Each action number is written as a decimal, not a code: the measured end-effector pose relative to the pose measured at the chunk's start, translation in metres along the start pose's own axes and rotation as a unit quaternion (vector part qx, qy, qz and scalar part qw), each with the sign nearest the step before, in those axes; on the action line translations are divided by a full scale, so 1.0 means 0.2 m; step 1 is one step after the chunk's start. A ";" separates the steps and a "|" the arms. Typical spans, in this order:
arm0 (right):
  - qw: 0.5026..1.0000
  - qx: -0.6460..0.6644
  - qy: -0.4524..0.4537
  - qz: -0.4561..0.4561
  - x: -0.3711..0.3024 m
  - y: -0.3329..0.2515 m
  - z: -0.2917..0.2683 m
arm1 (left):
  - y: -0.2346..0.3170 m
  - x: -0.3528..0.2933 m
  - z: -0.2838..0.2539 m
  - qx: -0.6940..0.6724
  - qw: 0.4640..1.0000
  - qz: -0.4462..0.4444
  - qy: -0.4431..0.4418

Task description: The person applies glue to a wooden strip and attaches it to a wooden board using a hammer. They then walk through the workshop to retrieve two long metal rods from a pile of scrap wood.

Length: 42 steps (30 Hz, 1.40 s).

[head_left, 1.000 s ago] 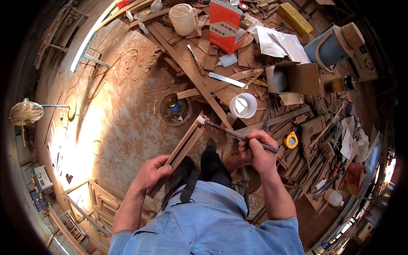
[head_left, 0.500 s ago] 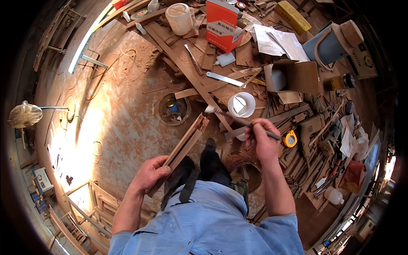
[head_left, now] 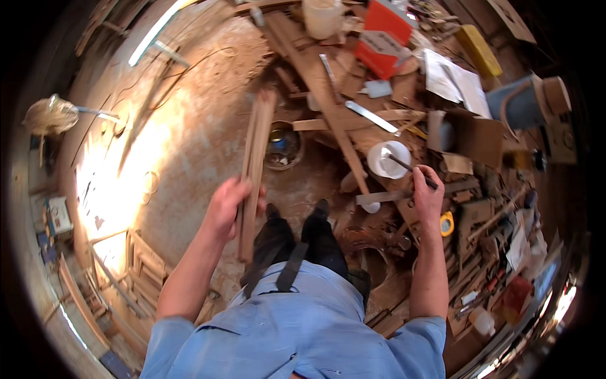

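Observation:
My left hand (head_left: 228, 205), smeared by motion, is closed round a long grooved wooden piece (head_left: 257, 145) held nearly upright in front of my legs. Fingers of my right hand (head_left: 429, 191) pinch the dark handle of a brush (head_left: 404, 163). Its other end reaches down into a white plastic tub (head_left: 374, 163), so the bristles are hidden. White stuff shows inside the tub. Beyond the wooden piece, a round container (head_left: 295, 158) with a small blue can (head_left: 278, 143) in it stands on the floor.
A cluttered bench at the right bears a metal ruler (head_left: 371, 117), a chisel (head_left: 328, 69), a red box (head_left: 382, 47), an open cardboard box (head_left: 476, 136) and a yellow tape measure (head_left: 447, 223). A fan (head_left: 52, 115) stands at the left, wooden frames (head_left: 136, 268) below it.
My right hand has moved right and brought the brush from near the wood's end into the white tub. The wooden piece has swung left and more upright. The whole view has shifted.

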State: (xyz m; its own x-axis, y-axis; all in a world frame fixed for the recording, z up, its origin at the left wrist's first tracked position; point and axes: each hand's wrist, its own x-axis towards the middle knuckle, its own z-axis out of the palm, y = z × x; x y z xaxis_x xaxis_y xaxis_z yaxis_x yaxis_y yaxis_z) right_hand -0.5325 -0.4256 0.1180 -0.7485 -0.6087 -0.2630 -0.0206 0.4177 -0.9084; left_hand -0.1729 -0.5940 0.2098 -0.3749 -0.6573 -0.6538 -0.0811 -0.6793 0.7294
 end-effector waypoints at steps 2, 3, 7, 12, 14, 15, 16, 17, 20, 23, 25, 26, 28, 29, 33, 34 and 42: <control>0.993 -0.061 -0.018 -0.099 0.05 0.13 0.04 | 0.06 0.08 -0.04 -0.094 0.994 0.049 0.040; 0.990 -0.081 -0.047 -0.101 0.06 0.13 0.04 | 0.09 0.12 -0.07 -0.140 0.987 0.067 0.038; 0.998 -0.003 -0.057 -0.006 0.03 -0.01 0.06 | 0.19 0.15 -0.10 -0.262 0.948 0.155 0.093; 0.995 0.053 -0.053 0.066 0.01 -0.02 0.02 | 0.15 0.13 -0.10 -0.239 0.963 0.118 0.045; 0.994 0.095 -0.010 0.061 0.01 -0.01 0.02 | 0.10 0.15 -0.11 -0.241 0.964 0.106 0.037; 0.995 0.081 -0.003 0.057 0.00 -0.02 0.03 | 0.08 0.15 -0.10 -0.254 0.961 0.106 0.042; 0.997 0.048 -0.028 0.049 -0.01 -0.05 0.03 | 0.06 0.16 -0.10 -0.262 0.958 0.103 0.045; 0.997 0.044 -0.047 0.045 0.00 -0.03 0.04 | 0.05 0.17 -0.09 -0.270 0.956 0.102 0.047; 0.986 0.121 -0.038 0.112 0.02 -0.01 0.00 | 0.02 0.19 -0.03 -0.292 0.950 0.102 0.037; 0.953 0.262 0.038 0.146 0.05 0.06 -0.06 | 0.03 0.19 0.04 -0.286 0.954 0.092 0.007; 0.916 0.354 0.069 0.178 0.02 0.05 -0.10 | 0.02 0.20 0.08 -0.277 0.957 0.086 -0.007; 0.893 0.398 0.083 0.192 0.00 0.03 -0.12 | 0.01 0.21 0.09 -0.275 0.958 0.086 -0.009; 0.873 0.445 0.080 0.185 -0.06 -0.05 -0.16 | 0.00 0.23 0.13 -0.271 0.959 0.082 -0.004; 0.869 0.461 0.069 0.166 -0.11 -0.09 -0.17 | 0.00 0.24 0.16 -0.269 0.960 0.079 0.002; 0.865 0.481 0.017 0.141 -0.29 -0.31 -0.13 | -0.02 0.27 0.21 -0.256 0.964 0.070 0.013; 0.868 0.474 0.003 0.147 -0.31 -0.34 -0.10 | -0.03 0.27 0.22 -0.255 0.964 0.068 0.015; 0.866 0.475 -0.062 0.146 -0.34 -0.30 0.02 | -0.02 0.28 0.28 -0.253 0.966 0.053 0.007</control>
State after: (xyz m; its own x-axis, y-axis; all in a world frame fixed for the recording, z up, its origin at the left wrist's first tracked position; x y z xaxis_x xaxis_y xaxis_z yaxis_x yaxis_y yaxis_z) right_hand -0.4781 -0.4128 0.1884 -0.5508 -0.6634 -0.5064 0.7562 -0.1399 -0.6392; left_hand -0.2446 -0.6102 0.1808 -0.3433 -0.7342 -0.5857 0.4201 -0.6778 0.6034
